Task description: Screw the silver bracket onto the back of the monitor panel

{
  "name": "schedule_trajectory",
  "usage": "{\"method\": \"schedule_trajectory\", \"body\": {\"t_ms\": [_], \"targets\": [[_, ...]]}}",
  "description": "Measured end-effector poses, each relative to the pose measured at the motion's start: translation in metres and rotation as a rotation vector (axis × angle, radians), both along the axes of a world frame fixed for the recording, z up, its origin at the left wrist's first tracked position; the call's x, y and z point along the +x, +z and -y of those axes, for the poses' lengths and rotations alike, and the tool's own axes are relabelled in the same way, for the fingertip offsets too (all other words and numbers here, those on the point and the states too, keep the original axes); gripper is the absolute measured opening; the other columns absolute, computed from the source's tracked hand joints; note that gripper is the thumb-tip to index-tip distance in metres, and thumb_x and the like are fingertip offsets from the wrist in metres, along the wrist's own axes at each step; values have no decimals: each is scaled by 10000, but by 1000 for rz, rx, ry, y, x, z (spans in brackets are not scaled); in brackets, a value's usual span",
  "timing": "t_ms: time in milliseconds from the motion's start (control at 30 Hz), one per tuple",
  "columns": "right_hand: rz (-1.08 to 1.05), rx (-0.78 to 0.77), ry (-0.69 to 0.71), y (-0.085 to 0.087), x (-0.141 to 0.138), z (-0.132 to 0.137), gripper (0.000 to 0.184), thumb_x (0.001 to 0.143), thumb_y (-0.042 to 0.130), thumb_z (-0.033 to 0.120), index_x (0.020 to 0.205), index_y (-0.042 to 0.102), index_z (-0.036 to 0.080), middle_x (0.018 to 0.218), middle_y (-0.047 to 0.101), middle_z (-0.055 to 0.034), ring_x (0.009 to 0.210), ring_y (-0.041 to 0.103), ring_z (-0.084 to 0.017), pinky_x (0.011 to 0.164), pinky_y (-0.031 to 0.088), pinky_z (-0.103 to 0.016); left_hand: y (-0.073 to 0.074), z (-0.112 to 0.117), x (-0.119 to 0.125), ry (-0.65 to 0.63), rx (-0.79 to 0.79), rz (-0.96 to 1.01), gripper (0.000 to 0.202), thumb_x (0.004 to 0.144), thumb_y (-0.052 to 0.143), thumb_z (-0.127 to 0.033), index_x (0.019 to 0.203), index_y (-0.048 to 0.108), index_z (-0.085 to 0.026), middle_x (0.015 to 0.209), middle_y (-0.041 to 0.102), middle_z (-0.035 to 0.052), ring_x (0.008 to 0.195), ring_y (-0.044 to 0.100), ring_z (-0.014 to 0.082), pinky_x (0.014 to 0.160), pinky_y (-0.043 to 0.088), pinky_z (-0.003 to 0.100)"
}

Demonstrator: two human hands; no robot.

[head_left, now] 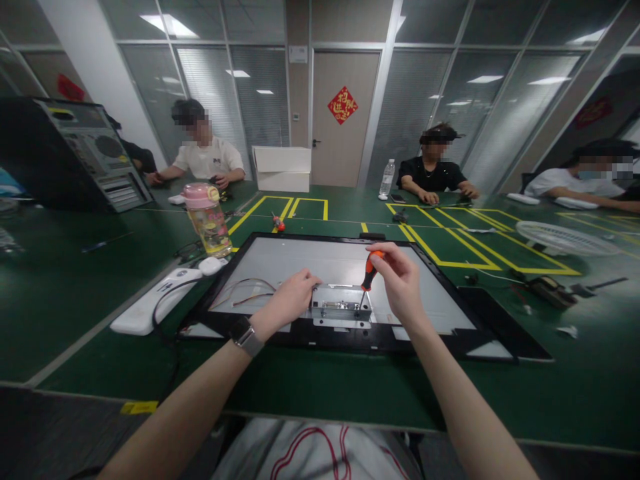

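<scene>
A flat display panel (320,257) with a black frame lies on the green table in front of me. Near its front edge sits a metal bracket (343,308). My right hand (401,279) grips an orange and black screwdriver (369,272), held nearly upright with its tip down at the bracket's right part. Fingers of my left hand (294,295) are pressed together at the bracket's left upper edge; the hand's far side hides the exact contact. Thin wires (250,298) lie on the panel left of that hand.
Left of the panel are a white power bank (155,301), a black cable (156,313) and a pink-lidded bottle (206,223). A black computer case (75,153) stands far left. To the right lies a dark tool (550,291). Several people sit across the table.
</scene>
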State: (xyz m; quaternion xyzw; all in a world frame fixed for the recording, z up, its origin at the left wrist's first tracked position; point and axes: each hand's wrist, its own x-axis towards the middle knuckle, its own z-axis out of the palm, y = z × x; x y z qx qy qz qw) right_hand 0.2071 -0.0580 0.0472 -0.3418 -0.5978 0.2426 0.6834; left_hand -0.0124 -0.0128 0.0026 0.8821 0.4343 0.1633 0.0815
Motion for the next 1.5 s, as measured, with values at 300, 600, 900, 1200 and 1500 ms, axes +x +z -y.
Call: {"method": "schedule_trajectory", "body": {"t_ms": [300, 600, 900, 1200, 1500], "targets": [[33, 11, -37, 5, -2, 3, 136, 901, 581, 309, 889, 699, 243, 732, 538, 7, 667, 525, -132, 635, 428, -283, 4, 2, 0, 10, -13, -15, 375, 932, 366, -99, 1193, 630, -158, 1073, 583, 93, 950, 611, 186, 905, 481, 316], [-10, -15, 35, -5, 3, -5, 193, 943, 523, 325, 946, 702, 254, 914, 659, -32, 855, 620, -164, 763, 466, -304, 4, 1, 1, 8, -18, -9, 375, 924, 374, -92, 1186, 633, -163, 1076, 585, 93, 972, 610, 188, 926, 478, 319], [23, 25, 8, 1, -1, 0, 51, 839, 667, 274, 843, 717, 260, 853, 624, -12, 821, 575, -159, 711, 459, -298, 0, 0, 0, -3, 0, 7, 385, 922, 363, -91, 1184, 636, -161, 1062, 585, 96, 961, 613, 197, 913, 487, 336], [6, -35, 16, 2, -3, 3, 148, 909, 582, 309, 992, 692, 257, 826, 650, -10, 778, 604, -148, 701, 481, -286, -1, -1, -1, 5, 4, 10, 379, 932, 359, -111, 1184, 633, -176, 1084, 591, 89, 952, 614, 180, 915, 487, 316], [1, -3, -24, 2, -3, 2, 139, 896, 590, 331, 867, 690, 239, 773, 607, -13, 735, 579, -158, 677, 469, -311, 3, 1, 0, 10, -8, -1, 369, 928, 367, -105, 1174, 634, -174, 1083, 591, 92, 959, 609, 184, 914, 486, 326]]}}
